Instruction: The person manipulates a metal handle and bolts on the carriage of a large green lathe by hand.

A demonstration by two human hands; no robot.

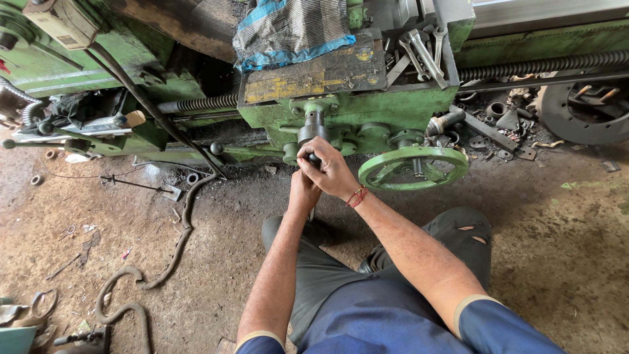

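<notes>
Here, both hands meet at the front of a green lathe carriage (393, 108). The right hand (331, 169) is wrapped tight around a dark crank handle (313, 134) that sticks out from the carriage apron, just left of the green handwheel (413, 167). The left hand (303, 190) sits directly beneath, pressed against the right; whether its fingers close on anything cannot be told. Spanners (419, 52) lie on top of the carriage beside a striped cloth (291, 26). A leadscrew (544, 64) runs off to the right, above the dirt floor (557, 249).
</notes>
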